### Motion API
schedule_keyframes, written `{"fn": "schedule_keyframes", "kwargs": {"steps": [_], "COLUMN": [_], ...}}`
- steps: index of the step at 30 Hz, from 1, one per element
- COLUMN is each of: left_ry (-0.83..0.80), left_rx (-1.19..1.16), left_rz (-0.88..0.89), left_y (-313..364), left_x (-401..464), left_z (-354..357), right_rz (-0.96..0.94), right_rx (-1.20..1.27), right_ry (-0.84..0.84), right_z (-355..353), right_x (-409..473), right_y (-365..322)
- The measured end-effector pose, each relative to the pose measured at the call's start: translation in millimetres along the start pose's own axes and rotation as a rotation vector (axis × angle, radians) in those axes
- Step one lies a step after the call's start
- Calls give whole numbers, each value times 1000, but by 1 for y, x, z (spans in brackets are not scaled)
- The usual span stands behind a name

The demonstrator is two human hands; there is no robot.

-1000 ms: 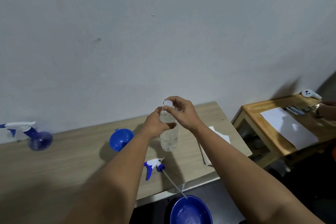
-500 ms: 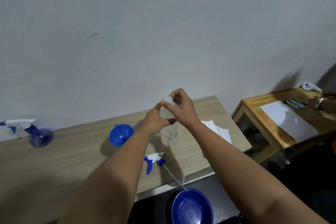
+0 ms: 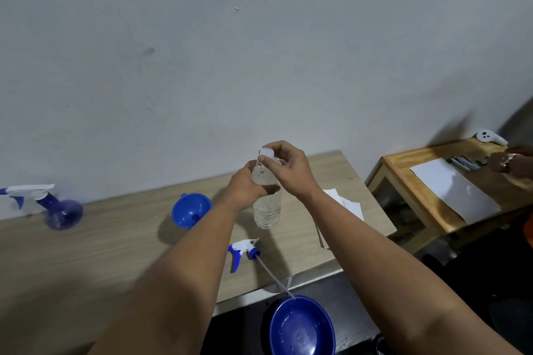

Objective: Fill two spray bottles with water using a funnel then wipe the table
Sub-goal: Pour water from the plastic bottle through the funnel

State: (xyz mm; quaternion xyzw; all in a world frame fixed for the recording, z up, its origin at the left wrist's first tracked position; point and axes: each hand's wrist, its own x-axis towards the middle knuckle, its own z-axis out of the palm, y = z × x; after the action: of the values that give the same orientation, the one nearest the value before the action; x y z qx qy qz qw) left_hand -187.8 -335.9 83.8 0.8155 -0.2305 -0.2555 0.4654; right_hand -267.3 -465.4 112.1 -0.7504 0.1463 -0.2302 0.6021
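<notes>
Above the wooden table, both hands are working on a clear water bottle. The left hand wraps around the bottle's upper body, and the right hand pinches the white cap at the top with curled fingers (whether the cap is loose or tight, cannot tell). Just left of the bottle a blue funnel lies on its side. Far left stands a blue spray bottle with its white trigger on. Nearer us, a loose spray head lies flat, its tube reaching over the table edge toward a blue bowl below. White tissues sit beside the right forearm.
</notes>
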Motion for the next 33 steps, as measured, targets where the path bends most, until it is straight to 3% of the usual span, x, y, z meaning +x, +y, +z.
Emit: {"fn": "schedule_keyframes", "kwargs": {"steps": [6,10,12,15,19,24,28,33], "left_ry": [5,15,19,10,9,26,32,63], "left_rx": [5,6,-3,-12,13,6,32,129], "left_rz": [11,1,1,-1,-6,-18,1,28], "left_y": [0,-1,-1,1,-1,-4,3,10], "left_x": [1,4,3,1,3,3,-4,-21], "left_z": [1,4,3,3,6,5,1,-19], "right_rz": [-22,163,320,508,663,613,612,553], "right_rx": [74,-94,-203,-425,-476,-666,-655,-557], "right_ry": [250,376,334,72,-169,-162,-174,7], "right_z": [-19,-42,-49,-50,-37,-23,-24,-32], "right_x": [10,-9,-33,-69,-102,-113,-106,-86], "right_y": [-17,26,61,112,151,159,147,120]}}
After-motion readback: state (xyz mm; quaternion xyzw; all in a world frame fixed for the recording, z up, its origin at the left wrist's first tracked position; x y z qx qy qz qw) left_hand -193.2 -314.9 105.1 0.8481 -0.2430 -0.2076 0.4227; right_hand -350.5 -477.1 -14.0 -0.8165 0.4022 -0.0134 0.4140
